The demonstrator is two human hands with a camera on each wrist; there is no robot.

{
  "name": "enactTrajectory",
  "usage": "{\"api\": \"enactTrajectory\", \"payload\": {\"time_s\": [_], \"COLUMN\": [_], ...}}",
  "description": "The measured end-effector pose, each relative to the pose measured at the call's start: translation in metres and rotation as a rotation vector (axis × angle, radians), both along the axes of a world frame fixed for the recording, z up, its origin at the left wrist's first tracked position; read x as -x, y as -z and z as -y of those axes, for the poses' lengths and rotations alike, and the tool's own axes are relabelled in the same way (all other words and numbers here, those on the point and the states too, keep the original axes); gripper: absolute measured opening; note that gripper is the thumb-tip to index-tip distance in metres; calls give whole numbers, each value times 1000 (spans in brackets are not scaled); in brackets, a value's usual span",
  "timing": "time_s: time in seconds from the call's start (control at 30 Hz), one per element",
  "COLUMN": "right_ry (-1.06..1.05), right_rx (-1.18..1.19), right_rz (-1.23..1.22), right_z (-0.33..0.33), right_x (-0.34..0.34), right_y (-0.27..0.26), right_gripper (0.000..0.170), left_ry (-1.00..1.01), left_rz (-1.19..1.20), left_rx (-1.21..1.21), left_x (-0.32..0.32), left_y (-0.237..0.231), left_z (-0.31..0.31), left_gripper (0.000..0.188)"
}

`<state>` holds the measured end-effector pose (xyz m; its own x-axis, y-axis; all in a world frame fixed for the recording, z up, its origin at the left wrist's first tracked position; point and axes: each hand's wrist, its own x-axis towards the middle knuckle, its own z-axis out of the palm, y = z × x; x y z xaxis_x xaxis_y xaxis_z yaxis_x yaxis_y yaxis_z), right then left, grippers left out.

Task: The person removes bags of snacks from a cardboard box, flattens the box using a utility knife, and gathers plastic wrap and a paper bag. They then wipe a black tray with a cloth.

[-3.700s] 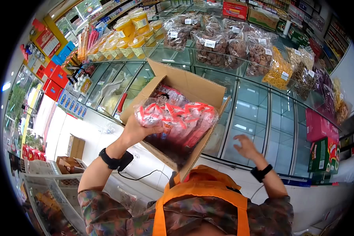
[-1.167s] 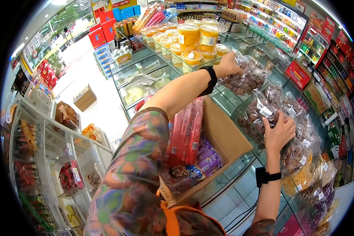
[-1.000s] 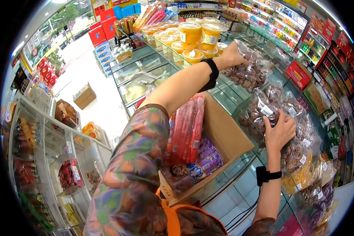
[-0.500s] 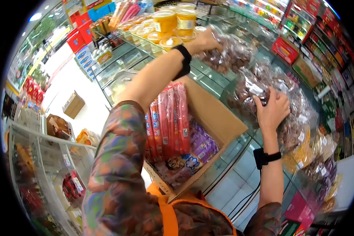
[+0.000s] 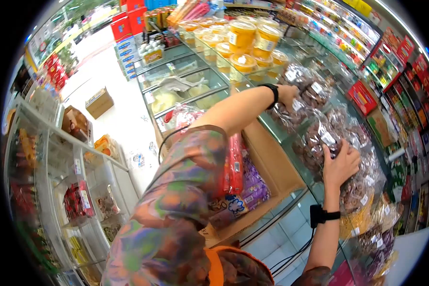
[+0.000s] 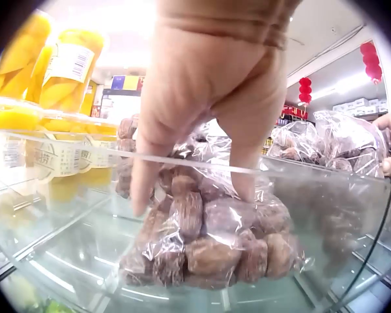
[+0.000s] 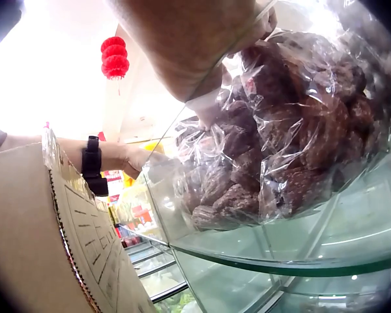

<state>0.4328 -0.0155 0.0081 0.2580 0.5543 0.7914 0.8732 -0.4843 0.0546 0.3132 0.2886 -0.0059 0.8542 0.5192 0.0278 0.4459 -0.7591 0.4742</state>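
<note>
- Bag of wrinkled dark brown pieces in clear plastic (image 6: 208,251) sat on the glass shelf (image 7: 352,244), the left hand (image 5: 287,95) clamped on it from above, thumb and fingers either side.
- The right hand (image 5: 341,167) gripped a second clear bag of brown pieces (image 5: 314,140), farther right.
- Yellow-filled clear tubs (image 5: 242,35) stood left of them.
- An open brown cardboard box (image 5: 274,164) lay nearer, holding red and purple packets (image 5: 255,188).

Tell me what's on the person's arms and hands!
The left sleeve is short and blotchy, with green, orange and purple. The right sleeve looks darker. The left hand and right hand have no gloves. Each wrist wears a black strap, and a black cable hangs from the right one.
</note>
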Motion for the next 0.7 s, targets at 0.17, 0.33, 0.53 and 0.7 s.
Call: {"api": "enactTrajectory", "payload": {"time_s": [0.17,0.33,0.53,0.7], "right_ry": [-41,-70,-82,-67], "right_rx": [-25,-42,-48,-36], "right_rz": [-22,-22,0,0], "right_z": [1,2,4,6], "right_x": [-3,-4,-4,-2], "right_y": [1,0,3,2], "right_gripper": [54,52,51,48], "left_ry": [25,-81,125,217], "left_rz": [35,321,301,-93], "left_rx": [224,-352,-384,-236], "left_x": [-6,9,98,201], "left_y": [-14,-72,-146,-112], "left_z": [2,5,48,137], "left_gripper": [88,43,27,19]}}
